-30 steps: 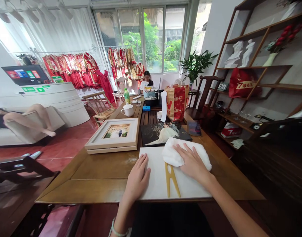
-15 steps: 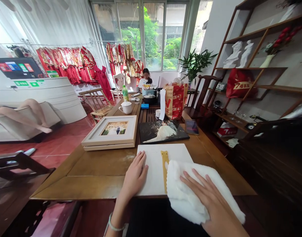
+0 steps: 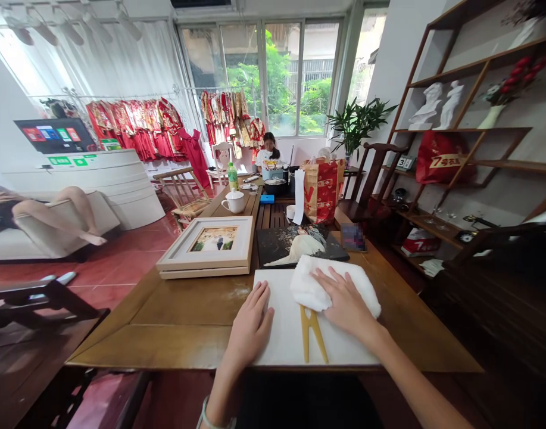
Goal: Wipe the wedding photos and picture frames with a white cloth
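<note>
Left hand (image 3: 250,326) and right hand (image 3: 348,301) bare, slender-fingered; forearms (image 3: 418,370) bare too. Left wrist (image 3: 219,390): one smooth, rounded bracelet (image 3: 203,411), pale greenish white. Below table's near edge (image 3: 165,354): black clothing (image 3: 306,400), detail lost in shadow.

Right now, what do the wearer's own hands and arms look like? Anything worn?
Left hand and right hand are ungloved, with no rings visible. A thin, pale bangle circles the left wrist; the right is unadorned. No sleeves or cables show.
</note>
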Available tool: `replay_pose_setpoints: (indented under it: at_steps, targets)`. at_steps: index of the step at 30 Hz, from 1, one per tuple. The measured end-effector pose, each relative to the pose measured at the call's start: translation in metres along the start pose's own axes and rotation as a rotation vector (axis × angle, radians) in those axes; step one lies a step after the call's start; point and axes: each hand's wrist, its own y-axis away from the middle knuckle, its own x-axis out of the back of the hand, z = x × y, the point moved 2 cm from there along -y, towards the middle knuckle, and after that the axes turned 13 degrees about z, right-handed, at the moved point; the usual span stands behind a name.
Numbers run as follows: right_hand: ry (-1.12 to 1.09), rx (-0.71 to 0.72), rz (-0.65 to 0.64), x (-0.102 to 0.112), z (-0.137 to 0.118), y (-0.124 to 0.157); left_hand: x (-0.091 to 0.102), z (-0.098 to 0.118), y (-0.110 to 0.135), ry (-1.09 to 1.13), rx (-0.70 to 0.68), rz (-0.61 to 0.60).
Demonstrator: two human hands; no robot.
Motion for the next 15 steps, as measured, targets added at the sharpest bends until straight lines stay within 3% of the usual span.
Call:
replay_pose_setpoints:
  at_steps: [6,9,12,15]
  targets:
    - [0.028,0.122,0.047,0.004,-0.027,0.077,0.001,0.001,0.000,0.044,0.000,0.044]
    - [0.000,0.201,-0.014,0.008,-0.031,0.108,0.000,0.001,0.000,0.046,0.007,0.038]
    - [-0.044,0.226,-0.097,0.011,-0.030,0.115,-0.001,0.000,0.000,0.051,0.004,0.042]
    - [-0.044,0.163,-0.099,0.013,-0.028,0.096,-0.001,-0.001,0.000,0.047,0.002,0.045]
